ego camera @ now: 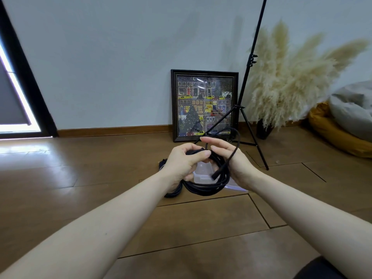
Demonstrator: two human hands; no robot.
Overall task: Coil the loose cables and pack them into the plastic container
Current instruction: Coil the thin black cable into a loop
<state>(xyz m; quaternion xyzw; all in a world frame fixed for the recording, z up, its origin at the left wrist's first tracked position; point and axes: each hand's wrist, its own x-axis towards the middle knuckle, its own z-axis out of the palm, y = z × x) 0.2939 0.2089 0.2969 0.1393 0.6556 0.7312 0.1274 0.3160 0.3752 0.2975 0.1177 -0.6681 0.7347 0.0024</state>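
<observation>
In the head view, a coil of black cable (209, 184) is held up in the air between both hands, above a wooden floor (100, 178). The top of the coil is gripped by the left hand (184, 161), whose fingers and thumb are curled round the bundled loops, so that grip is closed on the cable. The free end is looped over the right hand (229, 158), and the strand is held against the curled fingers there, with the index finger stretched out toward the left; this grip too is closed on the cable. A black plug (216, 175) at the end of the strand is seen hanging in front of the coil, inside its ring.

Directly behind the coil, a clear plastic container (203, 174) is seen standing on the floor, partly hidden by the loops and the hands. Just left of it, behind the left wrist, a second dark cable (175, 191) is lying loose on the floor.

Farther back, a framed picture (204, 105) of a night street is leaned against the pale wall. A black light stand (248, 81) is set up just beside it on the right, and a vase of pampas grass (285, 81) is placed near the stand. At the far right, a yellow cushion (334, 133) with a grey cushion (352, 109) on top is seen
</observation>
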